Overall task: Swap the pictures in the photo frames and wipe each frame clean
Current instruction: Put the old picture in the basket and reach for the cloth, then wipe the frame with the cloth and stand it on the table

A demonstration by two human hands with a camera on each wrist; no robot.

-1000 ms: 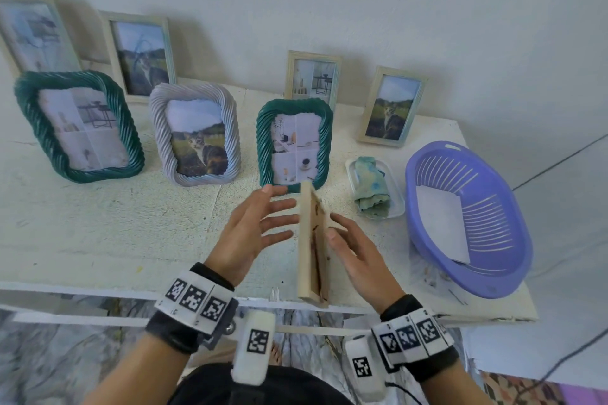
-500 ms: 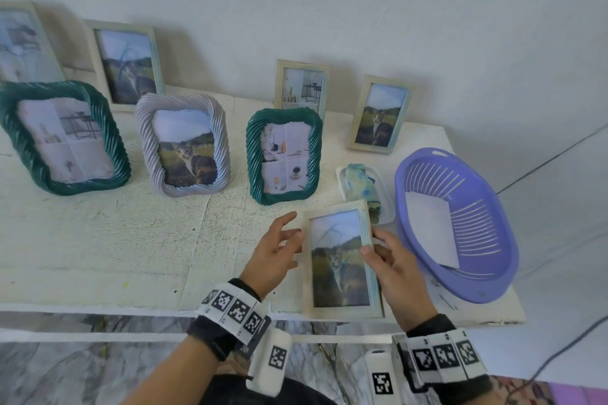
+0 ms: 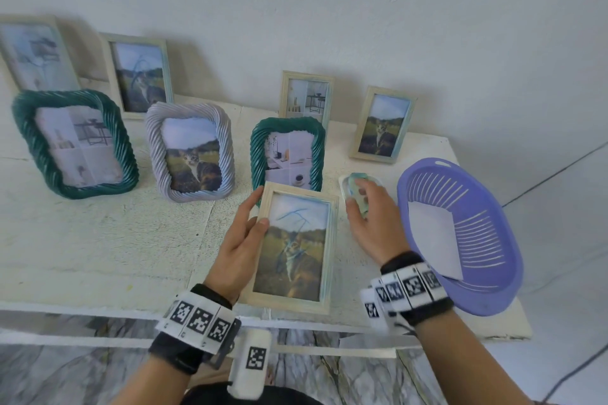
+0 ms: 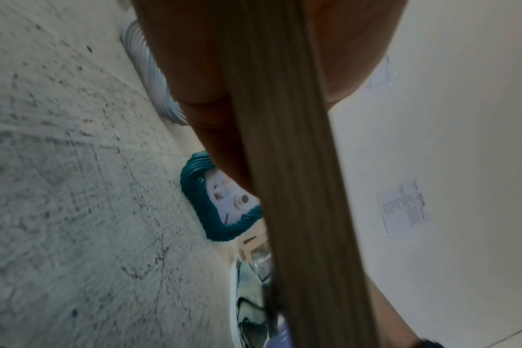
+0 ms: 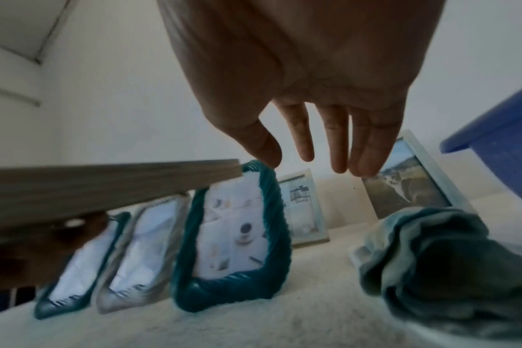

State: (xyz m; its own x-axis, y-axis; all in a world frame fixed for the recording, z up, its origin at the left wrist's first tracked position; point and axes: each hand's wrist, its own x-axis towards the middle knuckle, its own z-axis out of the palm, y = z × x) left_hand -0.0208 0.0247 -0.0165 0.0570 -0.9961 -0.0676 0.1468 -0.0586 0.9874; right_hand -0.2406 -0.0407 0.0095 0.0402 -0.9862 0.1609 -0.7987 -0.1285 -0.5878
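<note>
The left hand [image 3: 241,242] is gripping the wooden frame [image 3: 292,245] at the near edge of the worktop [image 3: 98,240], blue smears showing on its glass. The right hand [image 3: 368,220], fingers loosely spread, is reaching over the cloth [image 3: 357,187] to its right. Wiping looks not yet started; seven frames are standing behind.

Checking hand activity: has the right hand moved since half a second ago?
Yes. The right hand left the wooden frame, moving right toward the cloth beside the purple basket.

no legible text, printed sheet [image 4: 404,208] on wall (print too small), square-code wristbands [image 3: 199,320]
</note>
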